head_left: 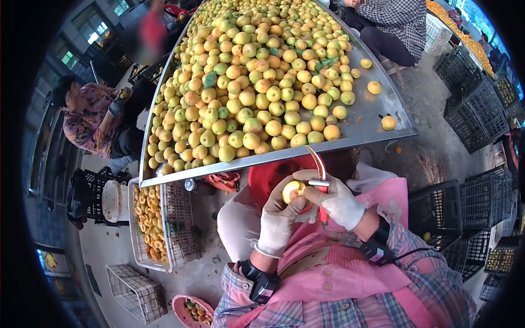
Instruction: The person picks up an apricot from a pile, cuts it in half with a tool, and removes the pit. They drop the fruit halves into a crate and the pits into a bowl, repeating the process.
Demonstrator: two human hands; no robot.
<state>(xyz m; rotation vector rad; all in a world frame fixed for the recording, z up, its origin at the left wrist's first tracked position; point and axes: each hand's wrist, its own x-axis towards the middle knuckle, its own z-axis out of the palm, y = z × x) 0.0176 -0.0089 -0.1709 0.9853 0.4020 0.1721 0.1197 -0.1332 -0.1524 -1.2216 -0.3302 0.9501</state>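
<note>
Both hands wear pale work gloves and meet above my lap. My left hand (277, 217) is closed around a cut yellow fruit (293, 191), its pale flesh showing. In my right hand (337, 201) is a red-handled tool (324, 188) with a silver collar and a curved blade pointing up and left past the table edge. The right fingers also touch the side of the fruit. Behind the hands is a red basin (268, 177), partly hidden. A metal table (377, 126) heaped with yellow-green fruits (246, 98) stands just beyond.
White crate (170, 224) with halved fruits at left, empty crate (136, 292) and pink basin (191, 309) below it. Black crates (437, 208) at right. One person (90, 117) sits left; another (391, 27) sits at upper right.
</note>
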